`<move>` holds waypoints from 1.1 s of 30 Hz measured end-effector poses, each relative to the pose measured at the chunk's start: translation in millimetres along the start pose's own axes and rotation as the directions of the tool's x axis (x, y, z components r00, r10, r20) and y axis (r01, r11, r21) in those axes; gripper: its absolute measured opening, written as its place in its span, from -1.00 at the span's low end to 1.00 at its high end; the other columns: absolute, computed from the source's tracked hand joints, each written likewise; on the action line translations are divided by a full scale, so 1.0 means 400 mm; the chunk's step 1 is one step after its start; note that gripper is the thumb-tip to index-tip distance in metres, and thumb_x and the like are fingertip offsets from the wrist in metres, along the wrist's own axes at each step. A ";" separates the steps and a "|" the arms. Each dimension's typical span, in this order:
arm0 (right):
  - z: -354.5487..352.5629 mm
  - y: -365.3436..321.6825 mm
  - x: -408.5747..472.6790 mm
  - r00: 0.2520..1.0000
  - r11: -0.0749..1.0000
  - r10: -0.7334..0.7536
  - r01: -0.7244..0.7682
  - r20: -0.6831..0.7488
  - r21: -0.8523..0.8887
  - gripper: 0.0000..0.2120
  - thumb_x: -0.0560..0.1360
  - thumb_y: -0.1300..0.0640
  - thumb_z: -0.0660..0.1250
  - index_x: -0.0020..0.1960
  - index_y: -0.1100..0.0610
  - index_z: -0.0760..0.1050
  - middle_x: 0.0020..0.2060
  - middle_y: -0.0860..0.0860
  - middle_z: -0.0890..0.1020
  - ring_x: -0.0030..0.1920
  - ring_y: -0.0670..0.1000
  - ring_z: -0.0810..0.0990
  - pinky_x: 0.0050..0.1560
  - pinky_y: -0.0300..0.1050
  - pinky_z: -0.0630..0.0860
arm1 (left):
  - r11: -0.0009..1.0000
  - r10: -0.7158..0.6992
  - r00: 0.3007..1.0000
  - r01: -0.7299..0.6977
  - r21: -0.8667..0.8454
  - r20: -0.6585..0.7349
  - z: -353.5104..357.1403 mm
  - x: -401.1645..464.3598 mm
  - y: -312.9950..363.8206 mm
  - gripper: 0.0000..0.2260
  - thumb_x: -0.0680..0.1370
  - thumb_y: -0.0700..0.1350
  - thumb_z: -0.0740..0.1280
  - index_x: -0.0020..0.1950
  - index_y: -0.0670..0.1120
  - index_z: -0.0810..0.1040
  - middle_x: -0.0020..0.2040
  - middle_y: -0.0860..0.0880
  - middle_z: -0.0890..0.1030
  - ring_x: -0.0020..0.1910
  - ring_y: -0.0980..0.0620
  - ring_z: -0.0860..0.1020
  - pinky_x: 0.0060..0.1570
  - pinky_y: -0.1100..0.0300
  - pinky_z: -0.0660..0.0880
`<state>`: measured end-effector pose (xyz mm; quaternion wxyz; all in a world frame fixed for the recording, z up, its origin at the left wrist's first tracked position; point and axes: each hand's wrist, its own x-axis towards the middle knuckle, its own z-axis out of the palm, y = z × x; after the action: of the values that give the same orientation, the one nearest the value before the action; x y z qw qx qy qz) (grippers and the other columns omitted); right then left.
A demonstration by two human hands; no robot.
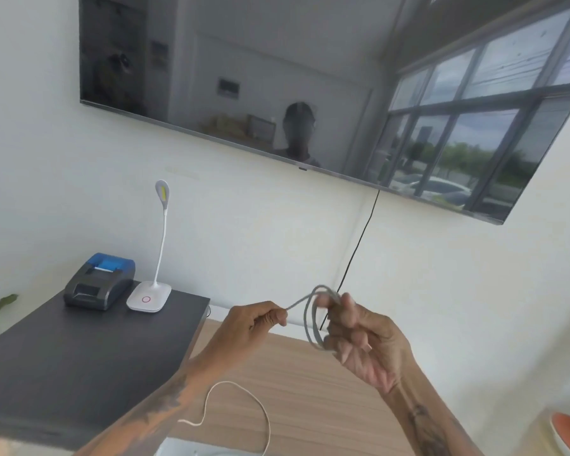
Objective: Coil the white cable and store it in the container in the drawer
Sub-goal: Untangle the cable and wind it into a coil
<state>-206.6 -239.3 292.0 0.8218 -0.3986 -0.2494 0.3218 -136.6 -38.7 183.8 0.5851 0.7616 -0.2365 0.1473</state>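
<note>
The white cable (311, 319) is held in the air between both hands, above the wooden surface. My right hand (362, 340) grips a small bundle of loops, the loops hanging in front of its fingers. A little to the left, my left hand (259, 322) pinches a taut strand that runs into that bundle. The cable's loose tail (244, 396) curves down below my left forearm toward the bottom edge. A pale object (191, 449) shows at the bottom edge; I cannot tell if it is the container. The drawer is not in view.
A dark cabinet top (63, 357) at the left carries a black and blue receipt printer (97, 281) and a white desk lamp (150, 291). A wall-mounted TV (310, 87) hangs above, with a black cord (356, 251) dropping from it. A light wooden surface (310, 406) lies below.
</note>
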 end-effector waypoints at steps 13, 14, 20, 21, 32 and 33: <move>-0.153 0.048 0.074 0.834 -0.057 -0.546 -0.139 -0.085 -0.989 -0.77 0.65 0.30 0.24 -0.20 0.21 0.43 0.02 0.06 0.74 0.20 -0.16 0.66 0.06 -0.24 0.60 | 0.970 0.099 0.989 -0.120 0.209 0.107 0.003 -0.025 0.042 -0.72 0.59 0.21 0.29 -0.07 0.05 0.66 -0.45 0.12 0.49 -0.46 0.16 0.34 -0.41 0.35 0.25; -0.162 0.055 0.072 0.882 -0.146 -0.464 -0.164 -0.079 -0.976 -0.79 0.65 0.28 0.24 -0.17 0.27 0.42 -0.03 0.06 0.74 0.11 -0.09 0.71 0.02 -0.16 0.63 | 0.962 0.110 0.989 -0.130 0.239 0.095 -0.014 -0.014 0.043 -0.79 0.59 0.18 0.31 -0.07 0.10 0.64 -0.44 0.15 0.49 -0.45 0.15 0.35 -0.40 0.32 0.26; -0.101 0.031 0.049 0.963 0.165 -0.052 -0.254 -0.266 -0.953 -0.67 0.67 -0.05 0.21 -0.11 0.14 0.56 -0.39 -0.05 0.67 -0.36 -0.04 0.67 -0.09 -0.19 0.53 | 0.969 0.084 0.996 -0.087 0.232 0.025 -0.093 0.020 0.015 -0.73 0.52 0.28 0.29 -0.04 0.15 0.66 -0.24 -0.01 0.70 -0.24 -0.13 0.59 -0.17 -0.08 0.55; -0.089 0.020 0.046 0.964 0.306 -0.001 -0.254 -0.267 -0.918 -0.67 0.65 -0.06 0.24 -0.11 0.15 0.58 -0.40 -0.04 0.65 -0.37 -0.01 0.65 -0.05 -0.12 0.53 | 0.975 0.088 0.996 -0.087 0.202 0.006 -0.095 0.020 0.012 -0.76 0.53 0.25 0.30 -0.05 0.15 0.67 -0.22 -0.01 0.71 -0.21 -0.14 0.61 -0.15 -0.07 0.57; -0.050 0.019 0.091 0.820 0.740 -0.485 0.198 -0.305 -0.643 -0.74 0.60 0.17 0.33 0.24 0.24 0.60 0.18 0.09 0.70 0.24 0.02 0.66 0.22 -0.28 0.55 | 0.991 0.115 0.993 -0.118 0.061 0.040 0.047 -0.057 0.014 -0.66 0.61 0.20 0.29 -0.12 -0.03 0.64 -0.47 0.11 0.46 -0.47 0.16 0.30 -0.40 0.33 0.27; -0.065 0.023 0.087 0.796 0.603 -0.532 0.117 -0.289 -0.789 -0.79 0.62 0.18 0.32 0.19 0.24 0.61 0.15 0.03 0.72 0.24 -0.06 0.65 0.18 -0.37 0.53 | 0.989 0.122 0.991 -0.126 0.083 0.053 0.046 -0.061 0.012 -0.59 0.60 0.26 0.25 -0.12 -0.06 0.63 -0.43 -0.02 0.47 -0.45 0.12 0.31 -0.39 0.21 0.31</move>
<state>-169.1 -222.4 275.3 0.6691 -0.7088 -0.2075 -0.0827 -160.6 -52.9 170.7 0.5356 0.7733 -0.2907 0.1752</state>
